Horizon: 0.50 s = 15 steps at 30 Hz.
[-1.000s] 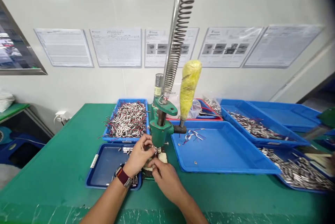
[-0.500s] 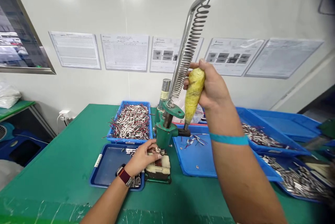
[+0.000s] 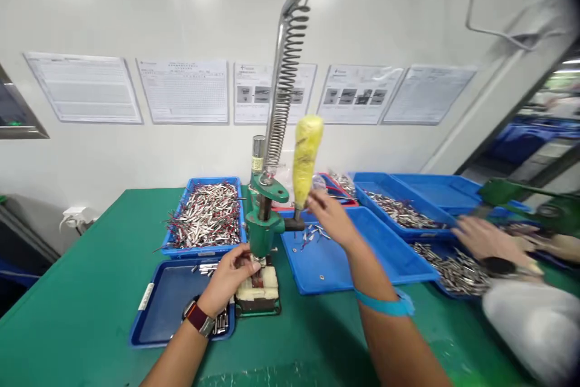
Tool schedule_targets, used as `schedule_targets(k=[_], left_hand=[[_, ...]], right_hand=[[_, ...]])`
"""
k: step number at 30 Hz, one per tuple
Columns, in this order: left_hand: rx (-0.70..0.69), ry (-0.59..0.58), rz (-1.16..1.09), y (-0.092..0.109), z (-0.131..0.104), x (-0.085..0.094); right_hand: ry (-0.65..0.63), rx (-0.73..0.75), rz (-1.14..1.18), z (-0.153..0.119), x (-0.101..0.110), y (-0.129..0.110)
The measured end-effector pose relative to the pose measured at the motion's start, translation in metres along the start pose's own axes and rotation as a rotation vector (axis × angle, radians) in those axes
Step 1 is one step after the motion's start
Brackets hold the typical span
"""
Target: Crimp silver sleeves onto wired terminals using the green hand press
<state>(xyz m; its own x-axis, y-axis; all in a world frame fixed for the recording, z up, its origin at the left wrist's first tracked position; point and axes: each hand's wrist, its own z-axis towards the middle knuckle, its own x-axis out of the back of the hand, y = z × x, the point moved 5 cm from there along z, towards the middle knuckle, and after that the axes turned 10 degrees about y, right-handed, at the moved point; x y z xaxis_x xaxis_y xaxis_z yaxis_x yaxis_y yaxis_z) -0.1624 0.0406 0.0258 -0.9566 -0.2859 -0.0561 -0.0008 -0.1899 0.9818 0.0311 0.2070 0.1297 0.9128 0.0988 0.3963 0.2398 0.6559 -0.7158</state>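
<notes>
A green hand press [image 3: 263, 230] stands on the table, with a long spring on its steel bar and a yellow wrapped handle [image 3: 306, 154] on its lever. My left hand [image 3: 231, 275] is at the foot of the press, thumb and fingers closed under the ram, above the cream-coloured block [image 3: 267, 284]. What they pinch is too small and hidden to name. My right hand [image 3: 333, 218] is off the grip, its fingers loosely apart beside the handle's lower end. Whether a fingertip still touches the handle I cannot tell.
A blue tray [image 3: 170, 245] of wired metal parts stands behind a darker blue tray [image 3: 154, 314] with small cylinders. Right of the press lies a blue tray [image 3: 385, 275] with a few wired pieces. A co-worker's hand [image 3: 492, 239] reaches over a tray of metal parts [image 3: 453, 269].
My right hand has let go of the yellow handle's upper part and dropped to its lower end. My left hand stays at the press foot. The view has turned right, bringing a co-worker's hand in.
</notes>
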Motion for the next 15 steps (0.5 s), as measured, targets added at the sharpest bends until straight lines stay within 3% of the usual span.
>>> schedule_targets(k=[1,3,5,8,10,12,15], left_hand=[[0.003,0.015,-0.019,0.0,-0.001,0.0],[-0.013,0.054,-0.037,-0.001,-0.003,-0.002],[-0.026,0.085,-0.054,-0.004,-0.003,-0.006],[0.076,0.075,-0.163,-0.011,0.003,-0.011],[0.152,0.108,-0.234,-0.009,0.014,-0.005],[0.071,0.298,-0.192,0.005,0.026,0.02],[-0.32,0.737,0.156,0.046,0.023,0.078]], right_hand=[[-0.04,-0.081,-0.193,-0.004,0.0,0.037],[-0.112,-0.175,-0.356,-0.016,0.005,0.092],[-0.162,-0.218,-0.382,-0.028,0.011,0.123],[-0.205,-0.242,-0.403,-0.036,0.015,0.139],[-0.217,-0.241,-0.413,-0.039,0.014,0.139],[-0.214,-0.231,-0.423,-0.041,0.012,0.135],[-0.193,-0.222,-0.442,-0.048,0.009,0.131]])
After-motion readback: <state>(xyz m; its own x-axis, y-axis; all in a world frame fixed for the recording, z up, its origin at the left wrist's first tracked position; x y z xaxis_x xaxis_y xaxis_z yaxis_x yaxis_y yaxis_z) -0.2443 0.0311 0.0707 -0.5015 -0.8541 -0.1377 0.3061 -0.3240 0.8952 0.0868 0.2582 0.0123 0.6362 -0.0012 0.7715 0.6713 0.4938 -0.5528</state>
